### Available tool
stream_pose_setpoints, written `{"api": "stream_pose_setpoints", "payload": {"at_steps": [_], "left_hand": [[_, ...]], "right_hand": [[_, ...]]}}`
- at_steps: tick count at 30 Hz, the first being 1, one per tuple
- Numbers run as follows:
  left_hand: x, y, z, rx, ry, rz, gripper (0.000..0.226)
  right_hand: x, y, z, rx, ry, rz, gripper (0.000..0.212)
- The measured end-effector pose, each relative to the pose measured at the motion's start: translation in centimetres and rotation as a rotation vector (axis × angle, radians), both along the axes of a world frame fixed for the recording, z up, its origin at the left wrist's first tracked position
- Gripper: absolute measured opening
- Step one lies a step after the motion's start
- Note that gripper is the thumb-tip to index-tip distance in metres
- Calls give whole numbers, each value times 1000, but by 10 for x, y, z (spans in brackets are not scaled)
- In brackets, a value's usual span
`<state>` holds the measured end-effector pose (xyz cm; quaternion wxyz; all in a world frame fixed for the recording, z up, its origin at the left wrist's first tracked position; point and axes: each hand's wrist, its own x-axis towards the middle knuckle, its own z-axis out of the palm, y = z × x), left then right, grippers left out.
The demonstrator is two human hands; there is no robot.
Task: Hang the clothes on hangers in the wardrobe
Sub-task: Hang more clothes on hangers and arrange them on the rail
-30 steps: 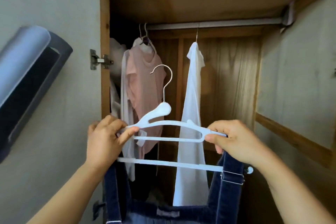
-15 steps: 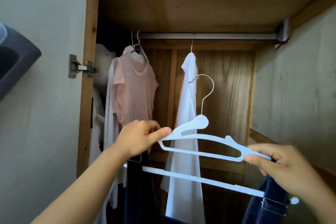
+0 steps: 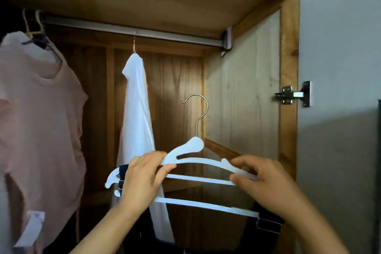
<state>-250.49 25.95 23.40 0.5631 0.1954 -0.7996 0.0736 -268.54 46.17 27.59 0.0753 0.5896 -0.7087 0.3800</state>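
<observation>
Head view: white plastic hanger with a metal hook (image 3: 186,162) is held up inside the wooden wardrobe (image 3: 288,109), below the metal rail (image 3: 132,32), hook not on the rail. Hanger's left shoulder is pinched by the left hand (image 3: 142,179), thumb and fingers curled round it. Right shoulder is pinched by the right hand (image 3: 266,181), fingertips closed on the plastic. Dark blue denim garment with strap buckles (image 3: 268,222) is draped from the hanger's lower bar at both ends, hanging down out of frame. White shirt (image 3: 138,109) is hung on the rail just behind the left hand. Pale pink t-shirt (image 3: 39,113) is hung at far left. Metal door hinge (image 3: 292,95) is seen on the right frame.
</observation>
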Motion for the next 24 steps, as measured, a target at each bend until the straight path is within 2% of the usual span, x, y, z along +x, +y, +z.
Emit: {"api": "stream_pose_setpoints", "payload": {"at_steps": [2, 5, 7, 9, 11, 14, 18, 21, 24], "left_hand": [[-7, -12, -5, 32, 10, -33, 33], [-8, -25, -5, 125, 34, -99, 36], [-7, -33, -4, 115, 18, -138, 38], [-7, -37, -2, 65, -2, -150, 45], [-7, -41, -1, 18, -7, -126, 53], [-3, -37, 2, -15, -20, -62, 58], [11, -37, 8, 4, -6, 45, 64], [31, -42, 26, 40, 18, 84, 63], [45, -51, 54, 67, 50, 118, 46]], "right_hand": [[7, -8, 5, 41, -3, 6, 18], [16, -11, 22, 266, -144, 152, 5], [20, -8, 34, 449, -306, 304, 20], [22, -5, 40, 545, -460, 453, 32], [27, -7, 36, 519, -590, 549, 35], [44, -13, 22, 375, -753, 579, 36], [73, -30, 15, 203, -784, 541, 51], [95, -49, 31, 107, -744, 500, 35], [113, -71, 53, 24, -747, 494, 10]]}}
